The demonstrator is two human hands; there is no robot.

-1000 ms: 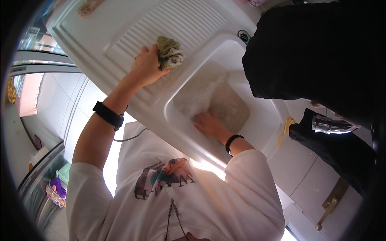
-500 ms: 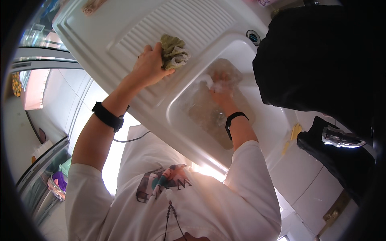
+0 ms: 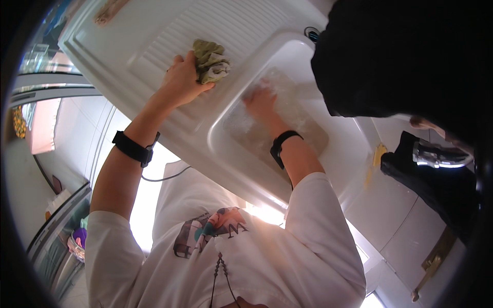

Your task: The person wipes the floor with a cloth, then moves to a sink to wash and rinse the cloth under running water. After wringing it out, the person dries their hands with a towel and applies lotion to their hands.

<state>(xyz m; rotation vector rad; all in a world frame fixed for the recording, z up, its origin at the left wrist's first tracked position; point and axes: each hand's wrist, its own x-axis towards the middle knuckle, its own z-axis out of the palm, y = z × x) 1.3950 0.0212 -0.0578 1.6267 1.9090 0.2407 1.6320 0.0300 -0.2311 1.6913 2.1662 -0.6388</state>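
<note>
My left hand (image 3: 182, 82) grips a crumpled olive-green cloth (image 3: 211, 61) with pale patches, resting at the edge of the ribbed washboard (image 3: 179, 33) beside the basin. Down in the cloudy water (image 3: 292, 123) of the white sink basin (image 3: 218, 128) is my right hand (image 3: 263, 102), close to the basin's left side. Its fingers are blurred and partly under the surface, so whether they hold anything is hidden. Black bands circle both my wrists.
Large black cloth (image 3: 390, 61) hangs over the sink's right side, by a shiny metal tap (image 3: 439, 154). A yellow object (image 3: 379, 154) lies near the right rim. A round drain fitting (image 3: 311, 34) sits at the far corner, and a brownish object (image 3: 109, 12) at the far left.
My right hand has swept left through the water, and the white froth around it has thinned. My left hand stays on the green cloth. The whole view has shifted slightly.
</note>
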